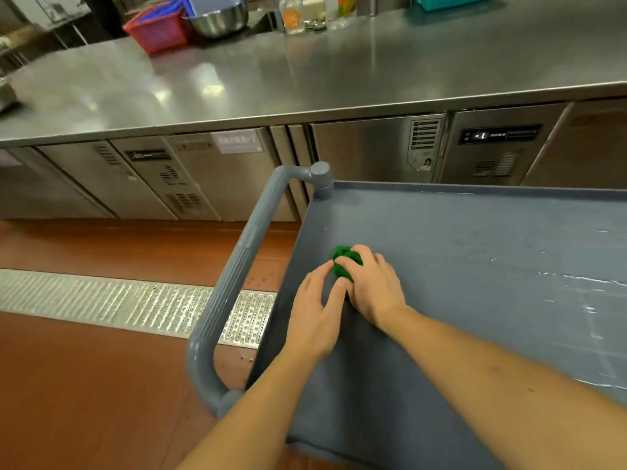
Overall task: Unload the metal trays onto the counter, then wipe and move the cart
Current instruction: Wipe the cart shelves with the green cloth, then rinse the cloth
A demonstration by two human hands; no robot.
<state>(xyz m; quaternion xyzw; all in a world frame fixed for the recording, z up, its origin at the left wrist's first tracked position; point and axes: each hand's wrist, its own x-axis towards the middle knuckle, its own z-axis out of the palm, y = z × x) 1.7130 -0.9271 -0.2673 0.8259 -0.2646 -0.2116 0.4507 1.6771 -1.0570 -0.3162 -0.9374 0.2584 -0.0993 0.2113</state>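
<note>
The right hand (373, 286) curls over a bunched green cloth (342, 262), pressing it onto the cart (441, 252) top, apparently to wipe. The left hand (314, 317) lies open, its fingertips touching the cloth, probably gathering it. No trays show on the cart, and wet streaks mark its right side. The cart stands just beside the counter (305, 79).

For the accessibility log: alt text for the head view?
A person's right hand grips a bunched green cloth on the top shelf of a grey cart, the left hand flat beside it, fingertips at the cloth. The cart stands beside a stainless steel counter.
</note>
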